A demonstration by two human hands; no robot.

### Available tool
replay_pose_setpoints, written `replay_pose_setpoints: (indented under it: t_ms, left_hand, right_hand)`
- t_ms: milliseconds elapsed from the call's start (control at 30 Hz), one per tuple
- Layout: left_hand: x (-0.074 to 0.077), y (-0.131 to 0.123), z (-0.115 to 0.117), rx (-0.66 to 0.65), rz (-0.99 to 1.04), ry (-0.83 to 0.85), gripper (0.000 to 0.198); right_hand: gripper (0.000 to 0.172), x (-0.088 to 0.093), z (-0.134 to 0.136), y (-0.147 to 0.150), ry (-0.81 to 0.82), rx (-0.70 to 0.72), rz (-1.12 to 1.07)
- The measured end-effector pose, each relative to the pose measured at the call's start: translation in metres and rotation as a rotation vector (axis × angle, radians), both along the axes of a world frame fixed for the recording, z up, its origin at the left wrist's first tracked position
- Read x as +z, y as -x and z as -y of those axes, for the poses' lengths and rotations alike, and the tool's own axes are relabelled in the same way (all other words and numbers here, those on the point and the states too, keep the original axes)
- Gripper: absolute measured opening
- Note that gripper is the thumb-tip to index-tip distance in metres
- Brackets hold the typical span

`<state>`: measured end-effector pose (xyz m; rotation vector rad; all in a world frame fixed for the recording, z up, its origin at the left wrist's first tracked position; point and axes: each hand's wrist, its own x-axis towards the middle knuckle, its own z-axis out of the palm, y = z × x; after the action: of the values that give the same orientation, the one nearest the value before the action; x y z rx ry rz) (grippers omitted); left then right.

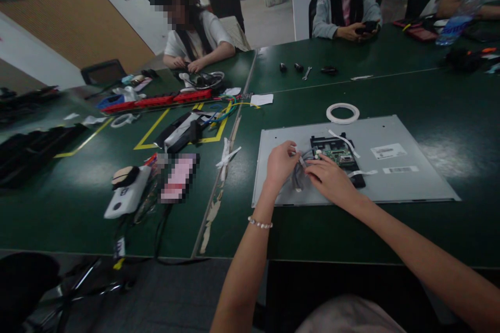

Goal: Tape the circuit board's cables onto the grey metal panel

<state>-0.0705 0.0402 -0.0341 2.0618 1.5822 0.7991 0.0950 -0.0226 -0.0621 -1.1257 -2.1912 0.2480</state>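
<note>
Head view: left hand (279,164) pinched on wire bundle (298,181); right hand (330,179) just beside, fingers laid over same bundle, closure unclear. Bundle axis near-to-far, ending at circuit board (336,155) on grey panel (410,182). Beyond: tape roll (342,113).

We see our grey cable (297,179), bent, lying on the metal panel (410,187) near its left edge, green circuit board (336,155) flat at the panel's middle, just beside the cable.

matt grey metal panel (410,140), glossy green table (390,218)
</note>
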Motion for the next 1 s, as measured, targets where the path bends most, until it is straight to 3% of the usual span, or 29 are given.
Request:
replay_pose_setpoints:
  t_ms: [433, 600, 733, 800, 867, 933, 1000]
  left_hand:
    - [-0.005, 0.005, -0.008, -0.256, -0.144, -0.111, 0.027]
    - [-0.008, 0.009, -0.009, -0.278, -0.103, -0.088, 0.029]
    - [-0.007, 0.009, -0.008, -0.270, -0.161, -0.095, 0.033]
    - [-0.004, 0.009, -0.006, -0.250, -0.205, -0.106, 0.036]
    - [-0.001, 0.008, -0.004, -0.213, -0.236, -0.119, 0.037]
    - [0.002, 0.008, -0.003, -0.162, -0.241, -0.143, 0.036]
    - [0.004, 0.008, -0.003, -0.098, -0.232, -0.173, 0.035]
  right_hand:
    - [0.019, 0.002, 0.005, -0.001, 0.001, -0.004, 0.062]
    - [0.022, 0.004, 0.011, 0.001, 0.030, 0.012, 0.051]
    - [0.035, 0.017, 0.012, -0.004, 0.175, 0.045, -0.077]
    - [0.041, 0.027, 0.006, -0.022, 0.313, 0.016, -0.215]
    - [0.045, 0.033, -0.004, -0.054, 0.448, -0.109, -0.330]
    - [0.050, 0.033, -0.014, -0.098, 0.478, -0.333, -0.317]
    - [0.058, 0.023, -0.020, -0.147, 0.433, -0.555, -0.161]
